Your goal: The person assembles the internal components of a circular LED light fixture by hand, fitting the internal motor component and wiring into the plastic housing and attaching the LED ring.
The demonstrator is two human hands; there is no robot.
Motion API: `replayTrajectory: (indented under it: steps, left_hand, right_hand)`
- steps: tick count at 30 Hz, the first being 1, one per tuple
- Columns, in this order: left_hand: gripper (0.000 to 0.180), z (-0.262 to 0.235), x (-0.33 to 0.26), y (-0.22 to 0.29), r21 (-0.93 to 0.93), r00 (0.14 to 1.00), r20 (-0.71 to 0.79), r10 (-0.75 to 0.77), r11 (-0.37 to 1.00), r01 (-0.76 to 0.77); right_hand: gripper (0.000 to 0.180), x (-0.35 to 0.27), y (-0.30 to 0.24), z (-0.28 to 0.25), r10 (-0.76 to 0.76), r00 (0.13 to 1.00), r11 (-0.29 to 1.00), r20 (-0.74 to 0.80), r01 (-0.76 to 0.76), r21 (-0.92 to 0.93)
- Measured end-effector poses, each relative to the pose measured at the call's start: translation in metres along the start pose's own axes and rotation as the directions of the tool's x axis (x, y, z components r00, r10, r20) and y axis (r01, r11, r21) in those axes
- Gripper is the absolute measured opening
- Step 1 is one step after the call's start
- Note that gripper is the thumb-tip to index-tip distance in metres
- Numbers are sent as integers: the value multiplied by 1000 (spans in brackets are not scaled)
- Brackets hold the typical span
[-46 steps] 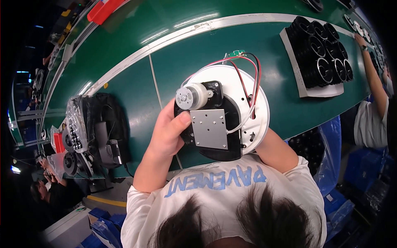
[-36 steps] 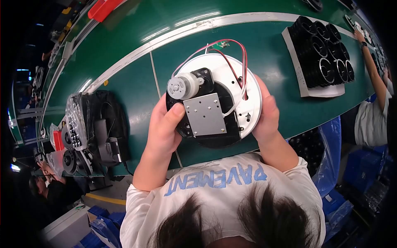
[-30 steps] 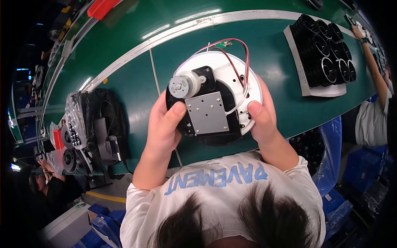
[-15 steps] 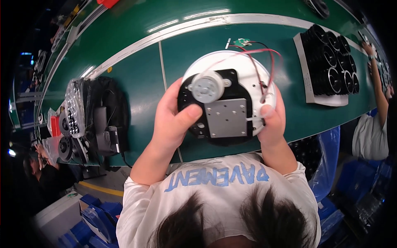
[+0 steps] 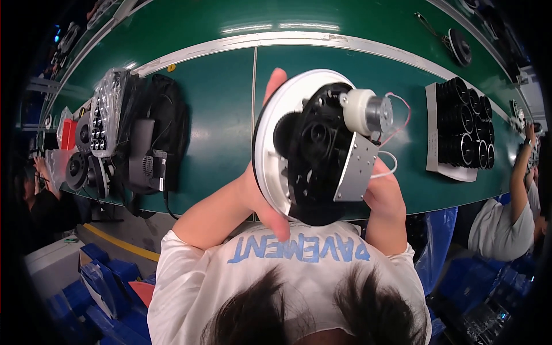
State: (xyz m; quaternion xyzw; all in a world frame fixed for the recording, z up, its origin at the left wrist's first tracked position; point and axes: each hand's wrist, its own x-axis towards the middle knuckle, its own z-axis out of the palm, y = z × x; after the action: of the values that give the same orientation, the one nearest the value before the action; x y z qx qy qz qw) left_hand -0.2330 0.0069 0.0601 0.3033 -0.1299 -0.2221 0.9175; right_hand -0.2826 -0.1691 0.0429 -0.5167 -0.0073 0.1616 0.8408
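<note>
desk: green, curving broadly beneath the work, a pale strip along its far side.
round assembly: in the air over the near part of the desk, between the two hands, stood nearly on edge. its long axis ran far to near; the flat back faced left, the working parts right.
black bag: lay at the desk's left, well apart from the hands.
white tray: sat on the right of the desk, carrying stacked black rings.
white disc: left-hand face of the assembly, dark-edged, tilted up.
black housing: fixed just right of the disc.
left hand: nearer to the disc; the disc lay right of it. grip clamped on the disc's edge, fingers spread behind the far part, thumb by the near part.
right hand: nearer to the metal plate; the assembly lay to its left. fingers partly hidden behind plate and housing; could not tell how the grip was closed.
metal plate: grey, with holes, tilted, facing right.
motor: silver and white, jutting right, beyond the plate.
white wire: looped rightward from the plate, across the right hand.
</note>
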Motion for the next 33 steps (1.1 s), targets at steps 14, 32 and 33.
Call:
replayTrajectory:
  steps: [14,32,33]
  left_hand:
    - [144,-13,5,-4,329,953,271,137,917,-225]
    - [127,-7,0,-16,513,958,283,-43,851,-113]
    - [127,-8,-1,-16,546,961,274,-37,829,-123]
  right_hand:
    - [16,-9,-9,-10,81,997,980,1,-80,-182]
    - [73,1,-49,5,-576,780,312,243,485,-817]
    - [73,1,-48,4,-574,777,299,257,491,-818]
